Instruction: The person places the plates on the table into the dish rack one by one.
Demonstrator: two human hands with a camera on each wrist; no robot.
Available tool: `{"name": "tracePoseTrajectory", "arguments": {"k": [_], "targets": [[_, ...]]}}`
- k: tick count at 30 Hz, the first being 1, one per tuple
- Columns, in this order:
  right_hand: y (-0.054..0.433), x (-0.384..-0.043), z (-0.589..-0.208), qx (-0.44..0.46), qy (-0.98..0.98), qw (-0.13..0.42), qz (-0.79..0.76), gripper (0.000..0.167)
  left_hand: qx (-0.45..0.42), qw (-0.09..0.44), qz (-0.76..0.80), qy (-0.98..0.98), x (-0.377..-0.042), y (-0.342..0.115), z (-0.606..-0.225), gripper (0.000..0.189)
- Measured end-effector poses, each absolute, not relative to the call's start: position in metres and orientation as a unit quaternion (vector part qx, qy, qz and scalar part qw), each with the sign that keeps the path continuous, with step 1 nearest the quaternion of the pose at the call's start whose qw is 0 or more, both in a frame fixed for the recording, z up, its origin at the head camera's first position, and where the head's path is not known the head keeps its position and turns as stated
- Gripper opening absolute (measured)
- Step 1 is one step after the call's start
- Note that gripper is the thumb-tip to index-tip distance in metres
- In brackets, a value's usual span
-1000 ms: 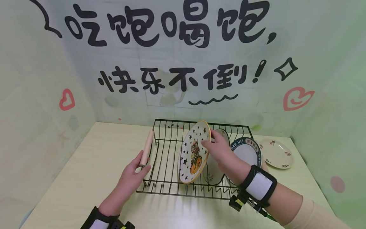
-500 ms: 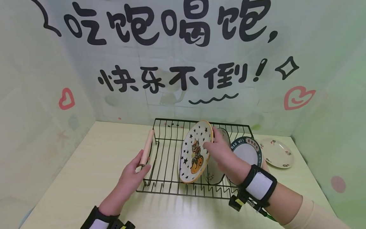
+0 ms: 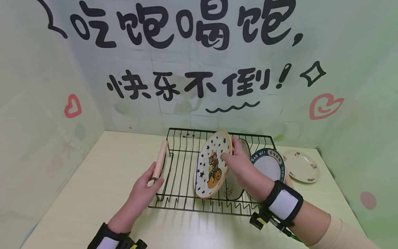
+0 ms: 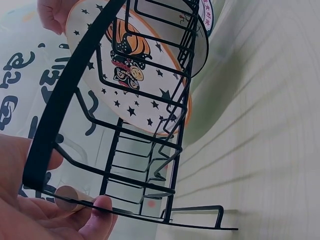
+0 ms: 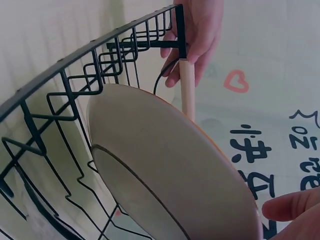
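Head view?
Right hand (image 3: 244, 169) pinches the starred plate (image 3: 211, 173), standing tilted in the wire rack (image 3: 202, 211).
Left wrist?
Left hand (image 4: 42, 220) curls round the rack's end, by its wooden handle (image 4: 67, 197).
Right wrist?
Plate's plain back, a fingertip (image 5: 277, 208) at its rim.

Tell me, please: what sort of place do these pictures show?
It looks like a staged kitchen corner, though I cannot be sure: a wire dish rack with plates in it stands on a pale table, before a printed backdrop with large lettering.
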State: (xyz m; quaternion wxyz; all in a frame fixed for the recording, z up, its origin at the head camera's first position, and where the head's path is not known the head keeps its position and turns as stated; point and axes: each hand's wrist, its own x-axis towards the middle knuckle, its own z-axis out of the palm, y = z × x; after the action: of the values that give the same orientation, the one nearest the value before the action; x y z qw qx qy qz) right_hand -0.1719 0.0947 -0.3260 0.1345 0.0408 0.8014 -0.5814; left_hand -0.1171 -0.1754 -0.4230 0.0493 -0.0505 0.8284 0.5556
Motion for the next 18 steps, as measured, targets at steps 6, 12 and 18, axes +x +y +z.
{"name": "tracePoseTrajectory", "arguments": {"k": [6,12,18], "targets": [[0.099,-0.168,-0.317,0.013,0.820,0.123,-0.559,0.085,-0.055,0.047,0.557,0.828,-0.117,-0.176,-0.422,0.069],[0.114,-0.156,-0.297,-0.023,0.820,0.113,-0.561,0.082,-0.064,0.042,0.557,0.827,-0.117,-0.175,-0.425,0.068],[0.138,-0.144,-0.285,-0.050,0.798,0.071,-0.596,0.073,-0.060,0.030,0.557,0.828,-0.116,-0.175,-0.425,0.069]]}}
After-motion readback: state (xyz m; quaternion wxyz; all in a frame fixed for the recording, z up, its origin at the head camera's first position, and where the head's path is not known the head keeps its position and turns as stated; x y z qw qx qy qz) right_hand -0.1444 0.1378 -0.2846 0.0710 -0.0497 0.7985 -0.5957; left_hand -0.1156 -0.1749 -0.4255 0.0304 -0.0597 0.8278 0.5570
